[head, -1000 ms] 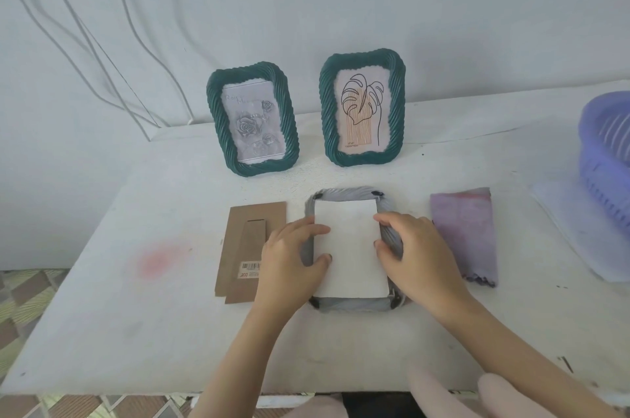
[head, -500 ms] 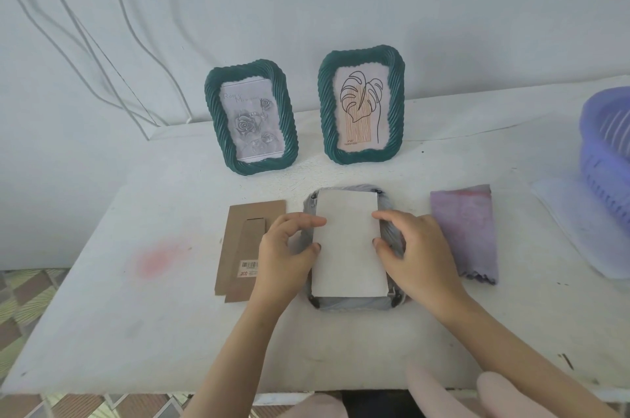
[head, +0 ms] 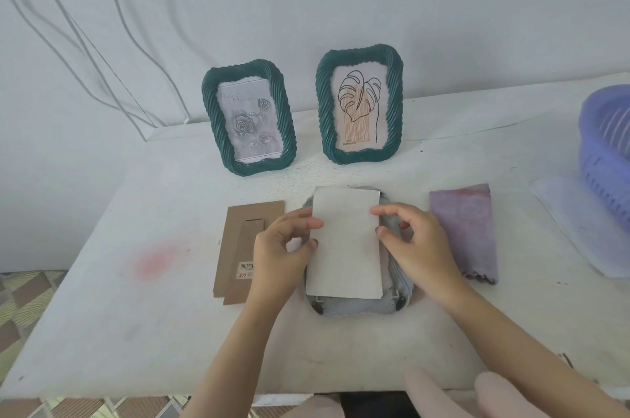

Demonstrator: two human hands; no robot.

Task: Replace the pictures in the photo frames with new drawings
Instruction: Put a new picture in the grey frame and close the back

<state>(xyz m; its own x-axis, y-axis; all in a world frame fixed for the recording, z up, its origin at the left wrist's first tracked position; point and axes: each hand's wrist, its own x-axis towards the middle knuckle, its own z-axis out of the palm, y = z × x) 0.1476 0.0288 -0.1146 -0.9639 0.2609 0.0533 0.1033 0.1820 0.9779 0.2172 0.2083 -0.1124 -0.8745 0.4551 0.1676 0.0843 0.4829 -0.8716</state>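
A white card [head: 344, 243] is held over the back of a grey frame [head: 358, 307], which lies face down at the middle of the counter [head: 102, 332]. The card is gripped at both long edges. Its left edge is pinched between the thumb and forefinger of the left hand [head: 283, 254], and its right edge is pinched the same way by the right hand [head: 416, 243]. The far end of the card reaches past the frame's far rim, while the near end stops short of the near rim. Whether the card rests flat on the frame or is raised off it cannot be told.

Just left of the grey frame, a brown cardboard backing [head: 235, 233] with a fold-out stand and a barcode sticker [head: 246, 270] is laid flat, partly covered by the left hand. To the right of the frame, a folded purple cloth [head: 463, 230] is spread on the counter.

Two dark green photo frames with twisted rims are stood upright near the back of the counter. The rose frame [head: 249, 117], on the left, carries a grey drawing of roses. The leaf frame [head: 359, 104], on the right, carries a line drawing of a leaf.

A purple plastic basket [head: 600, 162] is seen at the right edge, set on a pale sheet [head: 579, 230]. A faint pink stain [head: 156, 260] marks the counter on the left.
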